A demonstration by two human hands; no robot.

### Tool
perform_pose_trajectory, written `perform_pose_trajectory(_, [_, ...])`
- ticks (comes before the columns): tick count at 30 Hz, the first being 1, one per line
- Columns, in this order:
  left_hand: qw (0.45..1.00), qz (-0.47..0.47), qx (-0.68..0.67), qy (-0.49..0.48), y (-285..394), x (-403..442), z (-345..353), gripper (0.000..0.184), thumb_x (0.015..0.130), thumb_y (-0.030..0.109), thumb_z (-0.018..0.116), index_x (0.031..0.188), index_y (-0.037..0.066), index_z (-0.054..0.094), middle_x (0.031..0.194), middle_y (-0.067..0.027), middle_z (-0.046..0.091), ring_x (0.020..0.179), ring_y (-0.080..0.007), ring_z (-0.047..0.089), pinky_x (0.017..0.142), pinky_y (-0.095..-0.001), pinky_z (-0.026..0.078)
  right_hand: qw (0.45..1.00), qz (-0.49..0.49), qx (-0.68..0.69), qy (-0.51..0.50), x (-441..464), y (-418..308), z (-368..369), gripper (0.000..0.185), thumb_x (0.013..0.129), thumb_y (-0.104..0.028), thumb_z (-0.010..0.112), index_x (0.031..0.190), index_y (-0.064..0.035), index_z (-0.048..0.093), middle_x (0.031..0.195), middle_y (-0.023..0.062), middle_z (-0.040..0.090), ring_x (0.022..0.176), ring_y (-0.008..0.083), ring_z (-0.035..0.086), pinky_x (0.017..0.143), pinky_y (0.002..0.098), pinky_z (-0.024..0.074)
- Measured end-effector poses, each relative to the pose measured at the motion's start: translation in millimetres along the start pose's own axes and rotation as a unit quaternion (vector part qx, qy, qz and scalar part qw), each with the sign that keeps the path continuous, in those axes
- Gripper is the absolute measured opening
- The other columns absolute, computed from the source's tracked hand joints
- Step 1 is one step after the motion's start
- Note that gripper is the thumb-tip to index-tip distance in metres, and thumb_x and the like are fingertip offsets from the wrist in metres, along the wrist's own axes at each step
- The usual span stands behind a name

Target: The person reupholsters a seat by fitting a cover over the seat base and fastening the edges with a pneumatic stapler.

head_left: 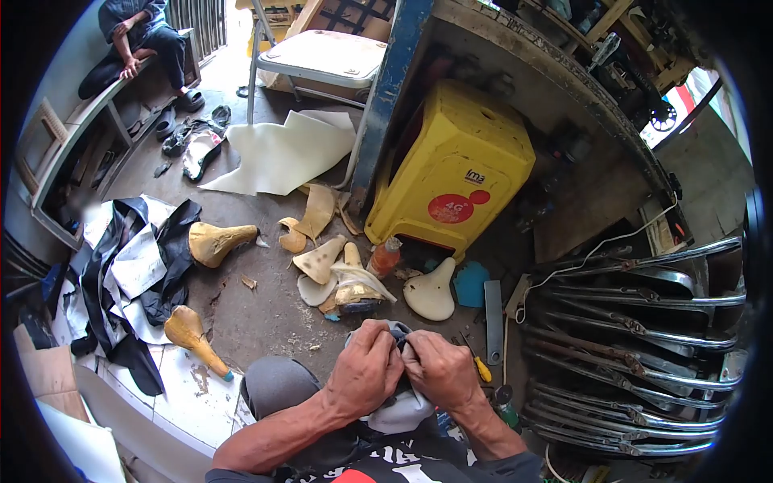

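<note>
My left hand (366, 366) and my right hand (439, 366) are close together above my lap, both with curled fingers. They pinch the edge of a dark grey cover material (398, 329), whose pale side (400, 414) hangs below. Whatever lies inside its folds is hidden. Just beyond my hands, a saddle base with pale foam (358, 290) rests on the floor. To its right lies an off-white bicycle saddle pad (431, 291), and an orange-red bottle (385, 256) stands behind. A yellow-handled screwdriver (481, 369) is beside my right hand.
Yellowed saddle foams (217, 243) and dark cover scraps (129, 274) lie on the left. A yellow plastic stool (463, 161) leans ahead; stacked metal chair frames (636, 354) fill the right. White sheet material (282, 153) lies near a folding chair (322, 60). A person (137, 40) sits far left.
</note>
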State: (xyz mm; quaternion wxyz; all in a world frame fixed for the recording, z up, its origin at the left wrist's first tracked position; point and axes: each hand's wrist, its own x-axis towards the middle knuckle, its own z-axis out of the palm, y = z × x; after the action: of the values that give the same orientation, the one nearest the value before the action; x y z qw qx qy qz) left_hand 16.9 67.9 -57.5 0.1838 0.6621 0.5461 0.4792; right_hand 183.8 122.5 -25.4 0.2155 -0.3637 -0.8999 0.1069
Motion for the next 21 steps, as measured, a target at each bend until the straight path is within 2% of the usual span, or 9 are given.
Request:
perform_pose_trajectory(4, [1.0, -0.006, -0.01, 0.002, 2, -1, -1, 0.017, 0.084, -0.001, 0.073, 0.097, -0.004, 0.061, 0.106, -0.0186, 0.056, 0.093, -0.0358, 0.065, 0.077, -0.0438, 0.057, 0.993, 0.081, 0.038, 0.077, -6, -3, -6, 0.013, 0.089, -0.007, 0.078, 0.099, -0.0007, 0.073, 0.092, 0.0156, 0.075, 0.08, 0.0263, 0.076, 0.07, 0.0358, 0.0609])
perform_pose_trajectory(6, [0.999, -0.031, -0.031, -0.01, 2, -1, -3, 0.017, 0.085, -0.001, 0.072, 0.098, -0.004, 0.061, 0.106, -0.0188, 0.057, 0.094, -0.0361, 0.064, 0.078, -0.0433, 0.057, 0.958, 0.215, 0.16, 0.098, -7, -8, -14, 0.014, 0.091, -0.011, 0.079, 0.1, 0.0001, 0.074, 0.089, 0.0149, 0.075, 0.08, 0.0191, 0.077, 0.071, 0.0323, 0.0591])
perform_pose_trajectory(7, [0.999, -0.028, -0.031, -0.012, 2, 0, -5, 0.017, 0.085, -0.001, 0.072, 0.098, -0.004, 0.061, 0.106, -0.0188, 0.057, 0.094, -0.0361, 0.064, 0.078, -0.0433, 0.057, 0.953, 0.234, 0.183, 0.053, -8, -8, -19, 0.024, 0.093, -0.013, 0.08, 0.111, 0.0014, 0.075, 0.092, 0.0148, 0.077, 0.084, 0.0148, 0.075, 0.074, 0.0309, 0.0586])
perform_pose_trajectory(8, [0.999, -0.018, -0.034, -0.021, 2, 1, -5, 0.017, 0.085, 0.0, 0.073, 0.098, -0.004, 0.062, 0.106, -0.0188, 0.057, 0.095, -0.0363, 0.064, 0.079, -0.0429, 0.056, 0.953, 0.236, 0.182, 0.055, -10, -7, -20, 0.024, 0.093, -0.013, 0.08, 0.111, 0.0014, 0.075, 0.092, 0.0148, 0.077, 0.084, 0.0148, 0.075, 0.074, 0.0309, 0.0586])
perform_pose_trajectory(10, [0.999, -0.005, -0.039, -0.029, 0, 5, -4, 0.018, 0.085, 0.0, 0.073, 0.099, -0.004, 0.062, 0.106, -0.0188, 0.057, 0.097, -0.0365, 0.064, 0.081, -0.0424, 0.056, 0.933, 0.256, 0.244, -0.061, -13, -1, -20, 0.033, 0.093, -0.014, 0.078, 0.123, -0.0004, 0.073, 0.101, 0.0207, 0.077, 0.089, 0.028, 0.078, 0.08, 0.0355, 0.0604])
perform_pose_trajectory(12, [0.997, 0.018, -0.049, -0.055, -5, 10, -2, 0.02, 0.085, 0.003, 0.076, 0.098, -0.003, 0.063, 0.108, -0.0187, 0.058, 0.1, -0.037, 0.063, 0.087, -0.0438, 0.054, 0.926, 0.266, 0.257, -0.074, -14, 6, -15, 0.039, 0.094, -0.014, 0.079, 0.129, -0.001, 0.071, 0.105, 0.0193, 0.079, 0.091, 0.0223, 0.078, 0.082, 0.0331, 0.06])
perform_pose_trajectory(13, [0.997, 0.014, -0.049, -0.053, -4, 14, -5, 0.02, 0.085, 0.003, 0.076, 0.098, -0.003, 0.063, 0.108, -0.0187, 0.058, 0.1, -0.037, 0.063, 0.087, -0.0438, 0.054, 0.898, 0.306, 0.313, -0.048, -19, 9, -7, 0.038, 0.094, -0.013, 0.078, 0.13, -0.0009, 0.071, 0.105, 0.0171, 0.079, 0.092, 0.0181, 0.076, 0.082, 0.0319, 0.0597])
perform_pose_trajectory(15, [0.994, 0.083, 0.035, -0.058, -2, 29, -13, 0.022, 0.085, 0.009, 0.078, 0.097, -0.001, 0.064, 0.111, -0.0188, 0.059, 0.103, -0.0375, 0.062, 0.093, -0.0473, 0.051, 0.862, 0.343, 0.373, -0.008, -16, 8, -1, 0.038, 0.095, -0.01, 0.077, 0.131, 0.0, 0.07, 0.108, 0.0111, 0.08, 0.095, 0.0095, 0.071, 0.082, 0.0286, 0.0587])
perform_pose_trajectory(21, [0.988, -0.036, 0.147, 0.036, 24, 45, -11, 0.025, 0.085, 0.018, 0.082, 0.1, 0.004, 0.069, 0.116, -0.0183, 0.062, 0.108, -0.0366, 0.062, 0.099, -0.0497, 0.048, 0.821, 0.334, 0.461, 0.049, 5, 12, 16, 0.035, 0.096, -0.006, 0.075, 0.13, 0.0034, 0.069, 0.112, 0.0129, 0.078, 0.1, 0.0127, 0.072, 0.088, 0.0287, 0.0592])
